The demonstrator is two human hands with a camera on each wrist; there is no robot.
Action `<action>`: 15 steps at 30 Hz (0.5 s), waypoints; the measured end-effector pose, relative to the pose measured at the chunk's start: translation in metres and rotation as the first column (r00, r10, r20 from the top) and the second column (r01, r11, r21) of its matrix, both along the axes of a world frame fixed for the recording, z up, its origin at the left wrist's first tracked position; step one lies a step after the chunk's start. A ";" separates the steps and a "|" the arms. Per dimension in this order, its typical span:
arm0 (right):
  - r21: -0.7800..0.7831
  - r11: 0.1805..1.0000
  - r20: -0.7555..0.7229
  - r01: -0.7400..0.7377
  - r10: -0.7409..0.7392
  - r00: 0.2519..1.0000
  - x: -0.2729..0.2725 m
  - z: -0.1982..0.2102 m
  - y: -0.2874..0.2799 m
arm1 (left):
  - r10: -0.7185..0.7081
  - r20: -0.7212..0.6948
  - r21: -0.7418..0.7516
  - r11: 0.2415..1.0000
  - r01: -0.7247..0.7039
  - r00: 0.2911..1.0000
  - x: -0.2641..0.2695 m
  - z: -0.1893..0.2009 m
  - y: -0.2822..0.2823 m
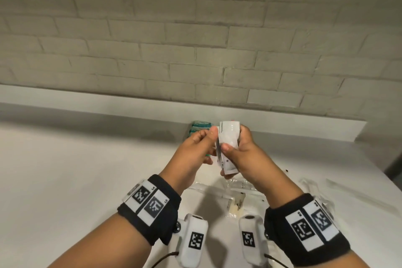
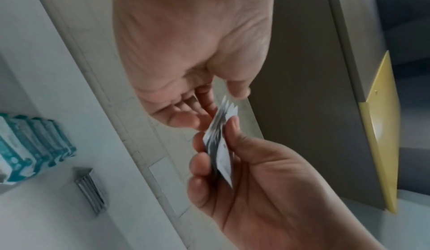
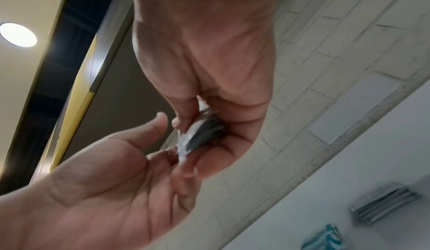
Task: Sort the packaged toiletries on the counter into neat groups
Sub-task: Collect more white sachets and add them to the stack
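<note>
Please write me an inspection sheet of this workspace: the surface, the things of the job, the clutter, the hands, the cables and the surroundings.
Surface: white counter, ending at a low white ledge by the wall.
Job's things: stack of white sachets held above the counter; teal packets in a row near the ledge; grey sachet stack set beside them.
Clutter: clear plastic wrappers lying under the wrists.
Hands: right hand grips the held stack; left hand pinches its near edge.
Cables: thin dark leads run from the wrist cameras.
Surroundings: pale brick wall; ceiling light.
</note>
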State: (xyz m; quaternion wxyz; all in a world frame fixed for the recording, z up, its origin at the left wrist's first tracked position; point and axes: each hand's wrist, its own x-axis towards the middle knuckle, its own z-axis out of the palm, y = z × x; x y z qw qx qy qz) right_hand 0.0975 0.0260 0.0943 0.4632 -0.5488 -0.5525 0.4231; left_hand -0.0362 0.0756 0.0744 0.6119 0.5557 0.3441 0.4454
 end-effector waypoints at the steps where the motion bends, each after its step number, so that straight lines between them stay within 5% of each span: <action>1: -0.018 0.999 0.006 -0.048 0.048 0.999 -0.001 0.000 -0.002 | -0.031 0.007 -0.012 0.999 0.031 0.999 0.000 0.000 -0.001; 5: -0.071 0.990 0.118 -0.120 0.128 0.985 -0.013 -0.009 -0.001 | -0.156 0.070 -0.129 0.978 0.164 0.985 0.005 0.000 -0.008; 9: 0.012 1.000 0.381 0.005 -0.009 0.925 -0.015 -0.002 -0.003 | 0.022 0.152 -0.216 0.976 0.012 0.988 0.005 0.007 -0.004; 12: 0.128 0.991 0.579 -0.041 -0.041 0.814 -0.005 0.006 -0.011 | 0.026 0.111 -0.254 0.967 0.003 0.993 0.000 0.009 0.000; 15: 0.061 0.957 0.758 -0.282 0.140 0.637 -0.008 0.015 -0.016 | -0.082 0.009 -0.219 0.972 0.082 0.997 0.002 0.008 -0.004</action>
